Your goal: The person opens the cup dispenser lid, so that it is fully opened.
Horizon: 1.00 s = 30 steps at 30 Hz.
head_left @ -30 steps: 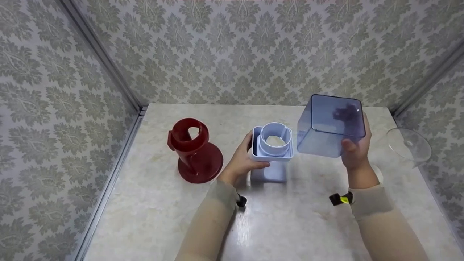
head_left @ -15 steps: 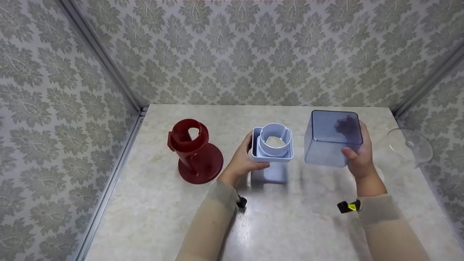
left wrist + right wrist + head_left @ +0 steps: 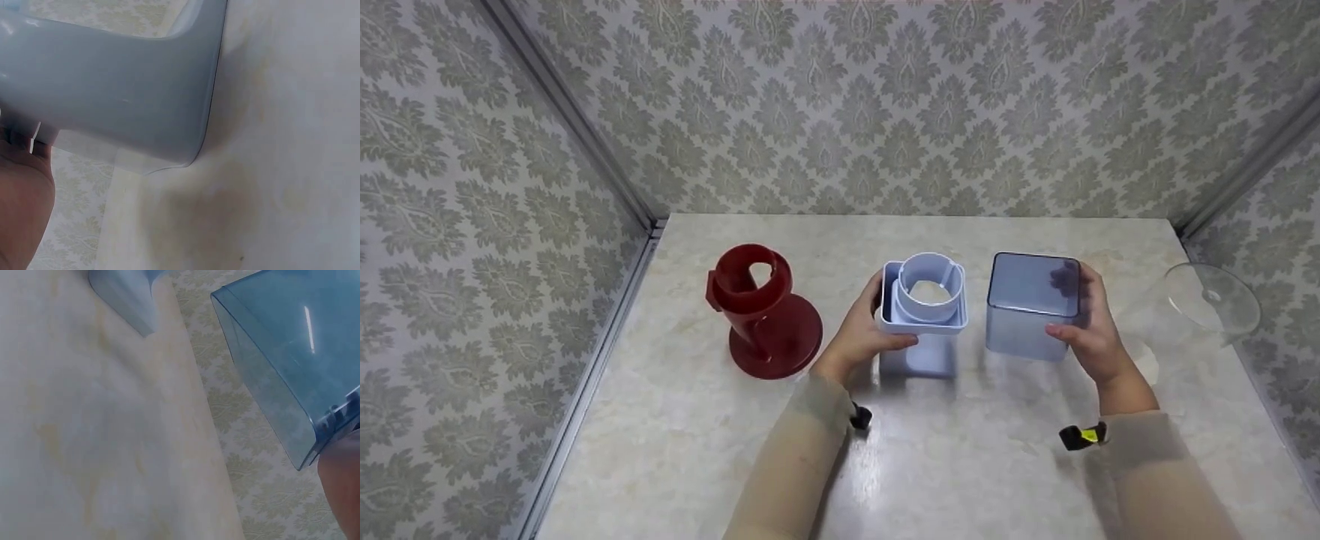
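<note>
A light blue plastic stand (image 3: 924, 328) stands near the middle of the table, with a square tray-like top, a round collar rising from it and a foot below. My left hand (image 3: 855, 337) grips its left side, the thumb along the front; its curved body (image 3: 118, 84) fills much of the left wrist view. To the right, a transparent blue square container (image 3: 1031, 289) is turned with a flat face upward. My right hand (image 3: 1093, 330) holds its right side, thumb at the front and fingertips showing through the wall. In the right wrist view the container (image 3: 292, 343) appears tilted.
A dark red stand (image 3: 780, 337) with a round collar and round foot is on the left of the table (image 3: 960, 465). At the right edge lies a clear transparent round piece (image 3: 1211, 300). A whitish round thing (image 3: 1146, 364) is partly hidden behind my right wrist. Patterned walls enclose the table.
My right hand has lowered the blue container toward the table and levelled it, ending slightly nearer the light blue stand than half a second ago. The left hand has stayed still.
</note>
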### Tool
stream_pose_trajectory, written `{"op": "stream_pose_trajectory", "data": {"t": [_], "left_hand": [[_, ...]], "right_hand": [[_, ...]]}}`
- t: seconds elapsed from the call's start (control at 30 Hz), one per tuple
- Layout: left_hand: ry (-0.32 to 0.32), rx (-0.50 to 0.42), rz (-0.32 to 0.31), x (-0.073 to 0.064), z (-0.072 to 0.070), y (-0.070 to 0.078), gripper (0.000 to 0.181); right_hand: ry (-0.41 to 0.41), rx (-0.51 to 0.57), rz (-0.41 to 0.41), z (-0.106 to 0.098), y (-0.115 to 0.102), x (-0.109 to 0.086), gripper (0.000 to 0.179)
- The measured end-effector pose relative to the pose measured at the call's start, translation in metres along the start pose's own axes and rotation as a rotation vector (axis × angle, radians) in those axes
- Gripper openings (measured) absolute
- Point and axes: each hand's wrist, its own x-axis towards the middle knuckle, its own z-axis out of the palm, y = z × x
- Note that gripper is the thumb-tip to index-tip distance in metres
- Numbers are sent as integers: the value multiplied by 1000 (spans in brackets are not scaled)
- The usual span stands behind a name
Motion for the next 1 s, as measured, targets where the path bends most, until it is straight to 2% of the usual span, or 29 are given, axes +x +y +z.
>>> {"op": "stream_pose_trajectory", "data": {"t": [0.33, 0.57, 0.8, 1.0], "left_hand": [[-5, -1, 1, 1, 0, 2, 130], [-12, -5, -8, 1, 0, 2, 129], [4, 4, -5, 0, 1, 3, 128], [12, -2, -16, -1, 0, 1, 129]], "right_hand": [[3, 62, 106, -13, 25, -3, 94], [50, 71, 169, -18, 35, -4, 98], [-18, 97, 179, -23, 42, -5, 100], [-43, 22, 257, -27, 50, -9, 107]]}}
